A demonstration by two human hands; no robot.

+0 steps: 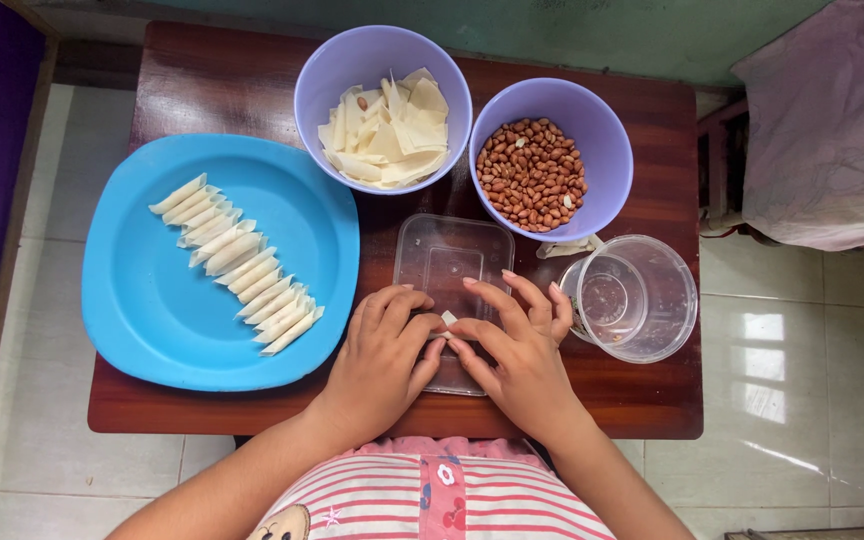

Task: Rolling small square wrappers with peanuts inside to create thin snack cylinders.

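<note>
packages: clear rectangular plastic container lid (pixel 452 255) mid-table | clear round plastic tub (pixel 642 300) right | labels, signs, screens: none

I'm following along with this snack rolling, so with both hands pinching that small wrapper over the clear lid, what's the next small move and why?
Probably finish the roll and set it at the near end of the row of rolled pieces on the blue plate. The left hand and right hand pinch a small pale wrapper over the clear lid, and the finished ones lie there.

Both hands, left hand (pixel 380 352) and right hand (pixel 518 345), pinched a small wrapper piece (pixel 448 319) over a clear lid (pixel 449 262) beside a blue plate (pixel 142 300) of rolls (pixel 237 264).
</note>
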